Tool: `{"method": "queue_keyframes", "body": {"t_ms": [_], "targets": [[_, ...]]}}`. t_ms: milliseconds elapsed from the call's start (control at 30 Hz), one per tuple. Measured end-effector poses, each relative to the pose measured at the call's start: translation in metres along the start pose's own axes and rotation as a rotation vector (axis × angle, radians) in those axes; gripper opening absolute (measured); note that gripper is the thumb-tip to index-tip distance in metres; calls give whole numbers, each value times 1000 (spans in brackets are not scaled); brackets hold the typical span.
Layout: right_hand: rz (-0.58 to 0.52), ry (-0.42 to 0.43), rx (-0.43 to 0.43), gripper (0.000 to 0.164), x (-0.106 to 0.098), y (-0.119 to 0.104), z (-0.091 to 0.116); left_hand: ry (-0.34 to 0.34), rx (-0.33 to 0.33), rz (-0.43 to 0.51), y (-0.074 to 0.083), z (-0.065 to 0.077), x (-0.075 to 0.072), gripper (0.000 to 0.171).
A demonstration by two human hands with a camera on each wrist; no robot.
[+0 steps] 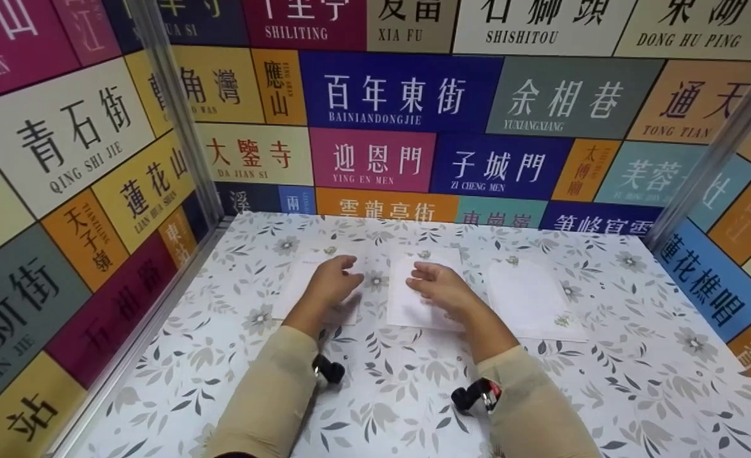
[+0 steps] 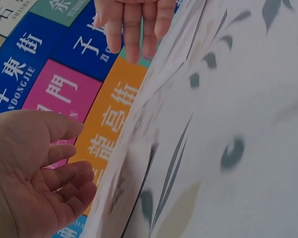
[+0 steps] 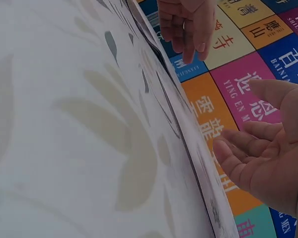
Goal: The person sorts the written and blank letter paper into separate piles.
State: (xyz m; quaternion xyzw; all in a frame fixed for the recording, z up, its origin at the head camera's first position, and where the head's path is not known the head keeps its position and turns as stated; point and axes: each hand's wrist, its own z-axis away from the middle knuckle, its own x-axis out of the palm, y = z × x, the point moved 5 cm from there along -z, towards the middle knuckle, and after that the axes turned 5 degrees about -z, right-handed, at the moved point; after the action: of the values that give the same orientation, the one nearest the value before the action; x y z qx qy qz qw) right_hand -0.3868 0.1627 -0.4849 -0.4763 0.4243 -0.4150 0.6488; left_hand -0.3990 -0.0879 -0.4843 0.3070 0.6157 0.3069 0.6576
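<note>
Three pale sheets of paper lie in a row on the table, each with a small floral print near its top. My left hand (image 1: 334, 282) is over the left sheet (image 1: 294, 289), hiding part of it. Over the middle sheet (image 1: 406, 310) is my right hand (image 1: 438, 287). To the right lies the third sheet (image 1: 528, 296), with another floral print at its lower corner. Both wrist views show loosely bent fingers holding nothing: the left hand (image 2: 39, 173) and the right hand (image 3: 273, 153) face each other, apart, above the tabletop.
A white cloth with grey leaves and flowers covers the table (image 1: 388, 394). Behind and at both sides stand walls of coloured street-name panels (image 1: 401, 95), with metal posts (image 1: 181, 114) at the corners. A small black device (image 1: 329, 369) sits at each wrist.
</note>
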Motion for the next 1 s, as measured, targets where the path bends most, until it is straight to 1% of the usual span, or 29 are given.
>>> {"method": "queue_keyframes", "body": {"t_ms": [167, 267, 333, 400, 500, 567, 633, 733, 833, 867, 900, 1000], "targets": [[67, 33, 5, 75, -24, 6, 6, -41, 32, -7, 12, -2, 18, 54], [74, 55, 32, 73, -38, 11, 10, -77, 27, 33, 20, -2, 28, 56], [86, 75, 63, 74, -46, 15, 13, -114, -14, 89, 24, -1, 34, 57], [86, 91, 86, 74, -53, 18, 17, -131, -48, 109, 29, -1, 41, 58], [119, 93, 101, 75, -62, 21, 21, -152, -70, 93, 37, -1, 48, 58], [135, 88, 96, 75, -69, 22, 24, -144, -35, 53, 43, -1, 51, 57], [160, 88, 89, 75, -75, 22, 26, -146, -8, 52, 47, -2, 54, 57], [200, 91, 69, 75, -85, 23, 29, -167, 12, 103, 51, -2, 60, 57], [248, 83, 49, 77, -92, 24, 31, -202, 35, 138, 50, -3, 64, 62], [269, 80, 45, 79, -93, 24, 32, -219, 54, 137, 50, -3, 65, 65], [292, 74, 39, 80, -94, 25, 32, -243, 74, 131, 49, -3, 67, 68], [369, 51, 40, 81, -94, 29, 33, -310, 175, -1, 47, 0, 71, 78]]}}
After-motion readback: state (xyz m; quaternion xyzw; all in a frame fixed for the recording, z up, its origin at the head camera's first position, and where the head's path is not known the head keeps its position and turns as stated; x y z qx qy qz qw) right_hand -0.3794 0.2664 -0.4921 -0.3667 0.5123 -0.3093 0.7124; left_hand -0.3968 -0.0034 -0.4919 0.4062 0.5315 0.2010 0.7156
